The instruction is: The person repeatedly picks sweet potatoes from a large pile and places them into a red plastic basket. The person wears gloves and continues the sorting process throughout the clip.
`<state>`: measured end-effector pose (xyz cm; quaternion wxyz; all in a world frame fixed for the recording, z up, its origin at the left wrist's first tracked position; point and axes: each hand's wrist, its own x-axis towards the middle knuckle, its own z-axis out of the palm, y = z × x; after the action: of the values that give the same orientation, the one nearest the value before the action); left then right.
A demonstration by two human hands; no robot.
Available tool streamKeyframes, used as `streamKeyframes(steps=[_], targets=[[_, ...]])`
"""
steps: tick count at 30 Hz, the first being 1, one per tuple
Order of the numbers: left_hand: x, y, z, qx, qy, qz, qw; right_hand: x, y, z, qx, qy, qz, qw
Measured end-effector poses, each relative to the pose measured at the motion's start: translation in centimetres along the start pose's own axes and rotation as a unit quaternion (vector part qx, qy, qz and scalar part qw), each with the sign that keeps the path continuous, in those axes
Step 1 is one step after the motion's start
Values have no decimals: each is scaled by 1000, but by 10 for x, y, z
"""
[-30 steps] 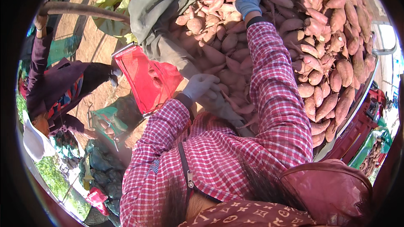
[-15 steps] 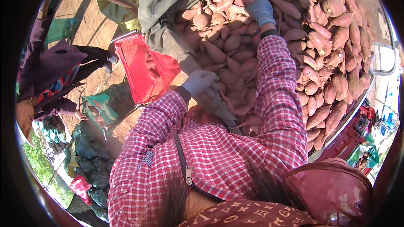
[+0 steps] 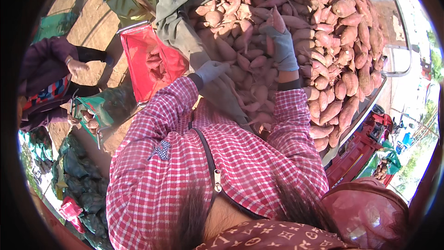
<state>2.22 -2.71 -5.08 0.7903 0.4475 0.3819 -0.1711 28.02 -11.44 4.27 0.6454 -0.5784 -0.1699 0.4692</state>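
My right hand [image 3: 285, 52], in a light blue-grey glove, is closed around a sweet potato [image 3: 278, 20] whose pointed end sticks up past the fingers. It hangs over the large pile of sweet potatoes [image 3: 340, 58]. My left hand [image 3: 211, 71], gloved alike, lies over the edge of a grey-green cloth [image 3: 178, 25] at the near left of the pile. Its fingers stretch toward the sweet potatoes, with nothing seen in them. Left of it hangs a red mesh bag [image 3: 136, 60] on a metal frame, several sweet potatoes inside.
At the left a person in a dark purple top [image 3: 44, 65] bends beside a green mesh bag [image 3: 104, 104] holding sweet potatoes. Filled dark green bags [image 3: 78, 157] lie lower left. A yellow bag [image 3: 125, 0] stands behind the red one. A metal rail [image 3: 404, 71] bounds the pile at the right.
My right hand has drawn back nearer to me from the far part of the pile, and a sweet potato now shows in it. My left hand's fingers have straightened from a looser curl.
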Motion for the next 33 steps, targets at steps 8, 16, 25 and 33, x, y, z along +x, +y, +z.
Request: streamKeyframes(steps=[8, 16, 25, 33], targets=[[-56, 40, 0, -284, -109, 311, 900, -41, 37, 100, -221, -17, -165, 961], [-84, -15, -120, -512, -173, 362, 759, -80, 46, 242, -437, -235, -365, 788], [-187, -105, -263, -548, -125, 450, 694, 24, 15, 290, -622, -38, -429, 654], [-212, -200, -311, -621, -33, 392, 677, 163, -2, 291, -820, -17, -233, 522]])
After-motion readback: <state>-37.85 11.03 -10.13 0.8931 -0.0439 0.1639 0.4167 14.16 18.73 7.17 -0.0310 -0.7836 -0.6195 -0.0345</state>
